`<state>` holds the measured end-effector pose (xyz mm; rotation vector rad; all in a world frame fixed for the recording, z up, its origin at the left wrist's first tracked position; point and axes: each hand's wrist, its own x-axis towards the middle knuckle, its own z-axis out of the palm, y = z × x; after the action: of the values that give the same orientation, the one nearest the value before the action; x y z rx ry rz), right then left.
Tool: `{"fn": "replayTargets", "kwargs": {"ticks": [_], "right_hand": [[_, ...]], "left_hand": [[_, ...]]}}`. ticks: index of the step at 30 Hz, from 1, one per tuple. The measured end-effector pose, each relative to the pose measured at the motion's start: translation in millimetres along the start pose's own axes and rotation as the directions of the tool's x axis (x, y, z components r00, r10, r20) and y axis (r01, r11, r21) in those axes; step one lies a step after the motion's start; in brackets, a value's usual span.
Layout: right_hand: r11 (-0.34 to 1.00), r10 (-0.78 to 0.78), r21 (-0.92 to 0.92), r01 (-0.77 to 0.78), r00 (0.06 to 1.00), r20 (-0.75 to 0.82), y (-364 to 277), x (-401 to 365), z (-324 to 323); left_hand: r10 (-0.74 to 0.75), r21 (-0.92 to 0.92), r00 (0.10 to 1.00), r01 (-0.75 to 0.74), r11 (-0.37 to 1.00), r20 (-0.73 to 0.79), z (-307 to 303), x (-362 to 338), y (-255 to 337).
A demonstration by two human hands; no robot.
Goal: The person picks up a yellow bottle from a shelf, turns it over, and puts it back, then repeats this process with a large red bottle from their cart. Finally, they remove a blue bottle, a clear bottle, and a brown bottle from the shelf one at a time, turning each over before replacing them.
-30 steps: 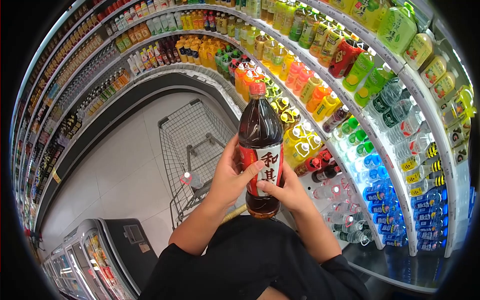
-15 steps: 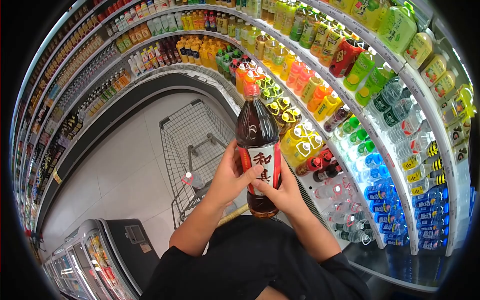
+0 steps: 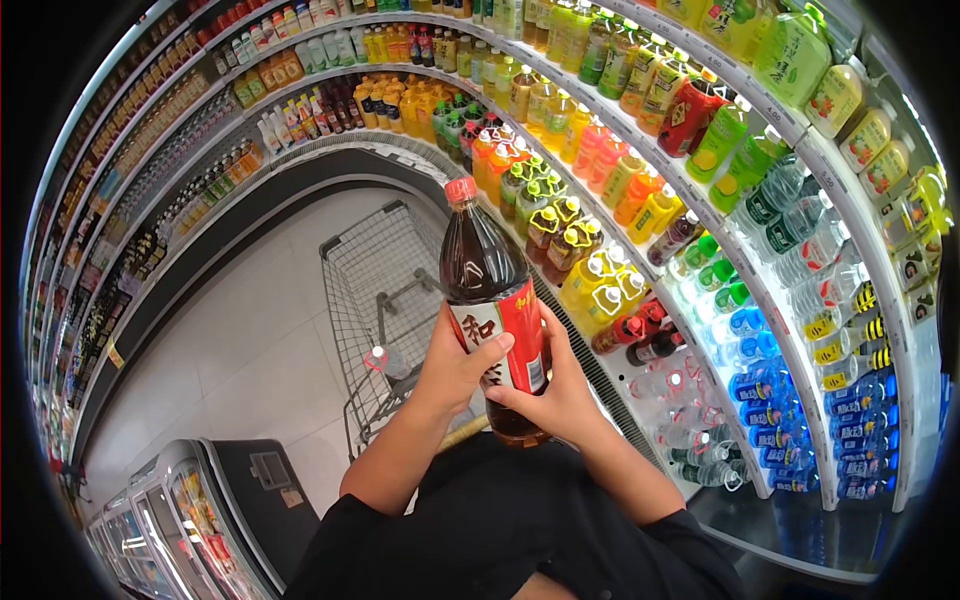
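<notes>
A large bottle of dark brown drink (image 3: 487,262), with a red cap and a red and white label, is held up in front of my body, leaning slightly left. Around its left side, my left hand (image 3: 457,352) is closed, thumb across the label. My right hand (image 3: 552,388) grips the lower right side, its thumb also on the front. The fingers behind the bottle are hidden. Just beyond and to the left stands a wire shopping cart (image 3: 345,270), with a clear bottle (image 3: 392,361) in it.
Curved drink shelves (image 3: 790,290) run along the back and right, filled with bottled drinks. Yellow drink bottles (image 3: 603,285) with white handles stand on the lower shelf near the bottle. At lower left is a chest freezer (image 3: 215,500) on the tiled floor (image 3: 235,350).
The bottle has turned in my hands, so the label's characters moved left and a red panel faces me. Its top has tilted to the left. Both hands keep their hold.
</notes>
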<state>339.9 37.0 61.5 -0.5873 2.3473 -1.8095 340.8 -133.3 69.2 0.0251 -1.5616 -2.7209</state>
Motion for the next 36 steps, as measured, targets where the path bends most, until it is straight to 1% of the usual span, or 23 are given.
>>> {"fn": "replayTargets", "kwargs": {"ticks": [3, 6, 8, 10, 12, 13, 15, 16, 18, 19, 21, 22, 24, 25, 26, 27, 28, 29, 31, 32, 33, 34, 36], "right_hand": [[0.996, -0.087, 0.015, 0.086, 0.996, 0.037, 13, 0, -2], [0.993, -0.047, 0.112, 0.035, 0.993, 0.106, 16, 1, -2], [0.971, -0.015, 0.238, -0.025, 0.986, 0.165, 20, 0, 0], [0.964, 0.011, 0.260, -0.061, 0.982, 0.190, 18, -2, -3], [0.930, -0.027, 0.361, -0.073, 0.964, 0.264, 18, 0, -6], [0.929, -0.027, 0.362, -0.073, 0.964, 0.265, 19, 1, -11], [0.932, -0.103, 0.358, -0.058, 0.903, 0.416, 24, 2, -20], [0.932, -0.105, 0.358, -0.058, 0.902, 0.418, 29, 3, -20], [0.852, -0.191, 0.522, -0.038, 0.906, 0.377, 36, 5, -18], [0.851, -0.192, 0.523, -0.038, 0.905, 0.379, 37, 5, -18], [0.924, -0.196, 0.381, 0.036, 0.899, 0.391, 27, 7, -20], [0.924, -0.197, 0.381, 0.037, 0.900, 0.389, 24, 8, -19], [0.877, -0.140, 0.471, -0.096, 0.887, 0.441, 17, 9, -18], [0.877, -0.140, 0.472, -0.096, 0.887, 0.440, 15, 10, -17], [0.909, -0.163, 0.416, -0.014, 0.907, 0.388, 14, 9, -16], [0.933, -0.189, 0.354, 0.062, 0.923, 0.336, 13, 7, -14], [0.933, -0.184, 0.355, 0.057, 0.924, 0.334, 8, 6, -13], [0.952, -0.158, 0.296, 0.075, 0.950, 0.268, 1, 6, -12], [0.983, -0.106, 0.163, 0.083, 0.985, 0.137, -7, 4, -11], [0.983, -0.107, 0.162, 0.084, 0.985, 0.135, -8, 5, -10], [0.989, -0.137, 0.072, 0.132, 0.989, 0.061, -8, 6, -10], [0.985, -0.172, -0.021, 0.172, 0.985, -0.009, -8, 6, -9], [0.990, -0.137, 0.011, 0.138, 0.990, -0.022, -6, 6, -8]], "left_hand": [[-0.017, -0.033, 1.000, 0.017, 0.999, 0.009, -6, -4, -3], [0.014, -0.010, 0.999, -0.014, 1.000, 0.034, -8, -7, -6], [0.040, 0.006, 0.998, -0.040, 0.999, 0.051, -8, -7, -6], [0.048, 0.019, 0.996, -0.049, 0.999, 0.070, -8, -9, -5], [0.036, 0.003, 0.996, -0.037, 0.999, 0.085, -13, -10, -8], [0.026, -0.014, 0.994, -0.024, 1.000, 0.103, -15, -10, -8], [0.018, -0.044, 0.992, -0.012, 0.999, 0.128, -17, -12, -5], [0.011, -0.074, 0.988, 0.000, 0.997, 0.155, -17, -12, -4], [0.017, -0.102, 0.984, 0.001, 0.995, 0.175, -18, -12, -3], [0.022, -0.130, 0.980, 0.004, 0.991, 0.196, -18, -12, -3], [-0.001, -0.119, 0.980, 0.025, 0.993, 0.197, -20, -11, -2], [-0.024, -0.107, 0.980, 0.046, 0.993, 0.200, -20, -10, -1], [-0.016, -0.120, 0.980, 0.041, 0.992, 0.199, -24, -7, -5], [-0.007, -0.135, 0.981, 0.034, 0.990, 0.195, -25, -6, -8], [-0.010, -0.135, 0.981, 0.037, 0.990, 0.194, -25, -5, -9], [0.045, -0.091, 0.987, -0.031, 0.995, 0.151, -24, -3, -11], [0.103, -0.046, 0.988, -0.098, 0.994, 0.112, -23, -2, -13], [0.175, 0.026, 0.980, -0.178, 0.984, 0.097, -23, 0, -15], [0.195, 0.073, 0.979, -0.199, 0.977, 0.060, -16, 2, -14], [0.218, 0.123, 0.976, -0.219, 0.968, 0.022, -11, 2, -10], [0.071, 0.034, 0.997, -0.070, 0.997, -0.011, -4, -5, -1], [0.070, 0.034, 0.998, -0.069, 0.997, -0.008, -4, -6, -4], [0.102, 0.114, 0.993, -0.109, 0.987, 0.067, 0, -4, -15]]}}
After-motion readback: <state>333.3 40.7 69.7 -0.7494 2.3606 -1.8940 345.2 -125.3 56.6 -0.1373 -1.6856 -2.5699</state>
